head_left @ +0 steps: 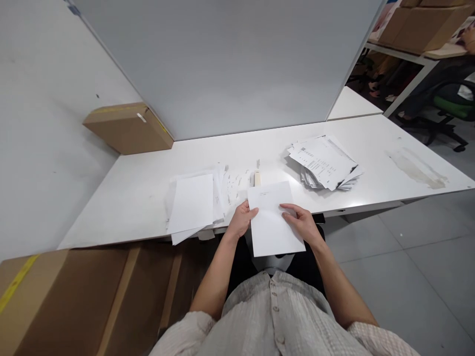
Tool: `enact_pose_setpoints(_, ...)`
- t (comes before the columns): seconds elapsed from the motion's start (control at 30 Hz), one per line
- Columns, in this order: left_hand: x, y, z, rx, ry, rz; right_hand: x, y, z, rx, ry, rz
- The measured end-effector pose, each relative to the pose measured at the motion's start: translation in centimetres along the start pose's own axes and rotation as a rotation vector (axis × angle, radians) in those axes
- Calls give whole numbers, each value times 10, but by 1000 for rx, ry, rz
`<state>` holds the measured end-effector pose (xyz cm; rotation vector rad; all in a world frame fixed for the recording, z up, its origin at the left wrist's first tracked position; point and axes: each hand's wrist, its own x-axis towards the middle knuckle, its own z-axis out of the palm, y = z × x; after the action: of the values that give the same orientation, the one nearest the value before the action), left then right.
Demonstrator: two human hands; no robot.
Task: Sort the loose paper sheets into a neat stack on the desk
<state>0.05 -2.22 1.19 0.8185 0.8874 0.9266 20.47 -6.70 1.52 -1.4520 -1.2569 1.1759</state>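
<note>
A white paper sheet (272, 232) with faint print near its top lies tilted over the table's front edge. My left hand (241, 220) pinches its left edge, thumb on top. On the sheet's right side rests my right hand (302, 225), index finger and thumb apart on the surface; its other fingers are partly hidden. Just beyond the sheet is a small cream-coloured block (257, 178), its near end covered. A loose stack of white paper (193, 202) lies left of my left hand. To the right sits a thicker, uneven pile of printed sheets (324, 160).
A grey panel (237, 69) rises behind the white table (148, 173). A cardboard box (129, 128) leans at the back left; larger cardboard boxes (74, 296) stand below left. At the far right are an office chair (451, 106) and people at another table with boxes.
</note>
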Motion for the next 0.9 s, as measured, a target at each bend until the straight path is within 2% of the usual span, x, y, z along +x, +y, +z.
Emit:
enact_pose_setpoints(0.07,-1,1,-4,84,37,-35,-3,2,-4,13,-32,113)
enact_pose_setpoints(0.13,2,4,-9,205,125,-25,-7,2,-8,23,-71,176)
enact_pose_setpoints(0.27,16,8,-15,463,289,96,-10,0,-13,64,-85,217)
enact_pose_setpoints(0.43,30,4,-15,722,380,209,-2,3,-13,79,-33,254)
enact_pose_setpoints(0.67,32,4,-18,769,348,252,6,0,-10,124,4,296)
enact_pose_setpoints(0.9,38,6,-16,1040,201,508,10,-2,-9,134,25,305)
